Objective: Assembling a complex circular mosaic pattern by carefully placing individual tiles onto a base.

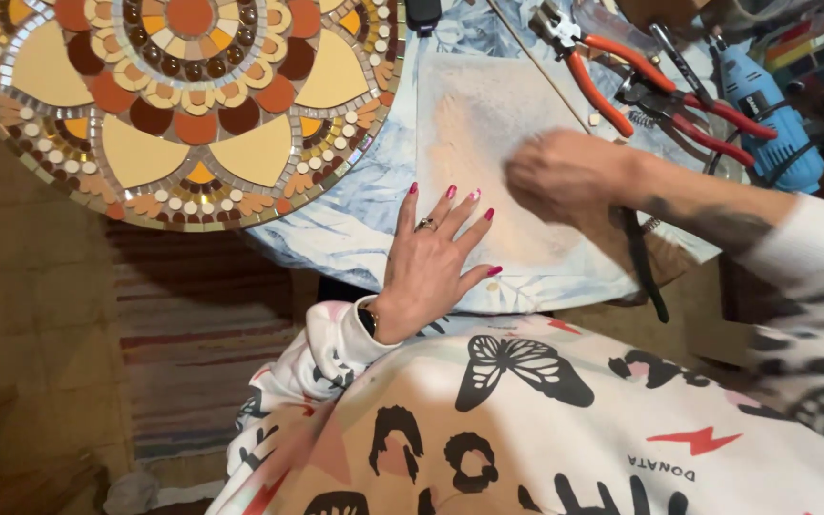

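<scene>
My left hand point(431, 262) lies flat with fingers spread on the lower left corner of a pale square slab point(474, 133) dusted with peach powder, holding it down. My right hand point(565, 176) is closed into a fist over the slab's right side and is blurred; whatever it holds is hidden. The slab rests on a blue-and-white leaf-patterned cloth point(336, 224).
A round mosaic point(183, 105) in orange, cream and brown fills the upper left. Red-handled pliers point(598, 72) and a second pair point(708, 124) lie at the back right beside a blue rotary tool point(765, 105). A striped rug point(193, 343) covers the floor.
</scene>
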